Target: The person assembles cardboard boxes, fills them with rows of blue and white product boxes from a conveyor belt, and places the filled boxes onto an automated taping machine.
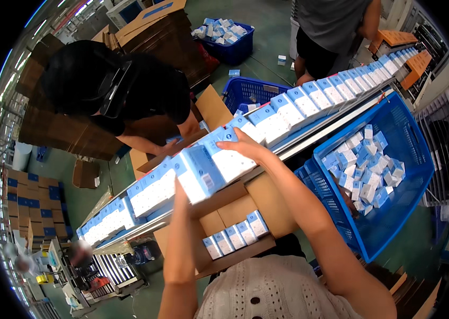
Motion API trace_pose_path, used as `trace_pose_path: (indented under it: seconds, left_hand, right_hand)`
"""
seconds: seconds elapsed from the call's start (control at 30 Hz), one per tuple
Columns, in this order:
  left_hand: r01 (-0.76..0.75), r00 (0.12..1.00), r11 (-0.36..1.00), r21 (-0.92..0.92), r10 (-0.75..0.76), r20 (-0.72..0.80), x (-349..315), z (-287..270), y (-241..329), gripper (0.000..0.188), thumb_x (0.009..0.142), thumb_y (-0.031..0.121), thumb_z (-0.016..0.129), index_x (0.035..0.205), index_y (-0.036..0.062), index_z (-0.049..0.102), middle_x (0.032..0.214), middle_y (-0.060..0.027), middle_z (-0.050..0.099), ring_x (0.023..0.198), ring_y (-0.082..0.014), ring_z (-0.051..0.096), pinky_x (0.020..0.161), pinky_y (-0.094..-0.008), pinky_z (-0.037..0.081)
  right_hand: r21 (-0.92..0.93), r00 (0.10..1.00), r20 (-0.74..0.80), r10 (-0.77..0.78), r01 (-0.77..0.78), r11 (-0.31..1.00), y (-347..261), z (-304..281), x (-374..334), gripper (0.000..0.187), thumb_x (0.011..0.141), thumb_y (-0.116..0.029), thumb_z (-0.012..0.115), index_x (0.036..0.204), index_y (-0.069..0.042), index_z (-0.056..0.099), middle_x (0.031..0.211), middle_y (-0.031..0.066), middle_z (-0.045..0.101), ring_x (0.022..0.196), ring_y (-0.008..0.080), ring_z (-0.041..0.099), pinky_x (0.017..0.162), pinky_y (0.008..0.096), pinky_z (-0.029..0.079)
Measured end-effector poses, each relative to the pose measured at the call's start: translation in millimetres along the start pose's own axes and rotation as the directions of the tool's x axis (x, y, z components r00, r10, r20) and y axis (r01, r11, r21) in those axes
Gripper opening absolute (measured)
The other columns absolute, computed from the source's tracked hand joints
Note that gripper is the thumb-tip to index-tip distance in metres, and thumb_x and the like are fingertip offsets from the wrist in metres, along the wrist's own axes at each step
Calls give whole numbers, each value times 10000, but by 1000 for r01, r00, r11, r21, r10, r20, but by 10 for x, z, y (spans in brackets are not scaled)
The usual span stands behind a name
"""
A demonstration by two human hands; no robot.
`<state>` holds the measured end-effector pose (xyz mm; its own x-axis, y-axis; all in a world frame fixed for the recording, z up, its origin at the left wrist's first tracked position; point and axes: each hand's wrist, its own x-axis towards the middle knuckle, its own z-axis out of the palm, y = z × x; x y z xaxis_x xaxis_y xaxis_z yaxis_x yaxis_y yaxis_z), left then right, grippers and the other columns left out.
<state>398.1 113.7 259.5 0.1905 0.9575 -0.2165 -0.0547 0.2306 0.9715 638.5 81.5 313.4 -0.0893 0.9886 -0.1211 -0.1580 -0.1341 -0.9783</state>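
Between my two hands is a group of small blue-and-white cartons [198,170], lifted at the conveyor's near edge with the nearest one tilted. My left hand [181,198], smeared by motion, presses against the group's left end. At the other end my right hand [246,148] is closed on the cartons, thumb and fingers over their blue tops. Just below, against my body, stands an open cardboard box [275,204]. Several cartons [235,236] are lined up in it along its near side.
The conveyor [309,127] runs diagonally, bearing a long row of cartons. A blue crate [389,228] with loose cartons stands at the right. Across the line a co-worker in black [150,95] reaches into another cardboard box [211,106]. Another person [331,26] stands at the far right.
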Motion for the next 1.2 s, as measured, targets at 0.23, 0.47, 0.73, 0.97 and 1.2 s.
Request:
trace_pose_path:
  seconds: [0.23, 0.47, 0.73, 0.97, 1.2]
  left_hand:
    - [-414, 804, 722, 554, 5, 594, -924, 2062, 1134, 541, 778, 219, 564, 1218, 7, 331, 1093, -269, 468, 1008, -364, 483, 805, -425, 425]
    - [51, 946, 566, 823, 237, -222, 98, 1421, 344, 773, 687, 293, 648, 1311, 126, 224, 1179, -337, 374, 962, -413, 515, 816, -421, 437]
    - [-626, 779, 725, 287, 598, 189, -827, 1775, 1185, 554, 816, 150, 461, 1306, 43, 225, 1225, -187, 391, 1110, -241, 441, 859, -318, 416]
    - [-375, 906, 840, 393, 421, -37, -533, 1299, 1271, 331, 841, 74, 436, 1170, 41, 451, 1030, -97, 491, 867, -131, 523, 703, -265, 478]
    - [-1, 985, 883, 469, -81, 154, -167, 1279, 265, 570, 871, 198, 469, 1346, 37, 198, 1221, -167, 424, 989, -179, 492, 829, -297, 413]
  right_hand:
    - [-337, 898, -427, 107, -267, 903, -1336, -1870, -2150, 475, 795, -248, 592, 1165, -8, 416, 1000, 118, 546, 832, 161, 561, 739, 292, 479]
    - [-738, 571, -674, -468, -518, 431, -1084, -2536, -2890, 259, 801, -229, 564, 943, -12, 565, 784, 90, 593, 641, 160, 528, 569, 294, 425]
    - [-136, 952, -117, -283, 267, 954, -846, -543, -1236, 787, 652, -223, 740, 1236, 50, 289, 1135, 157, 474, 1071, 209, 451, 862, 298, 407]
    - [-987, -74, 158, -985, -19, -157, -1967, -1439, 138, 289, 659, -245, 690, 704, -44, 487, 956, 139, 491, 876, 330, 447, 703, 425, 378]
    - [-974, 742, -223, -633, -152, 165, -1132, -2262, -33, 182, 829, -189, 445, 836, -50, 563, 787, 145, 576, 809, 344, 545, 703, 468, 406]
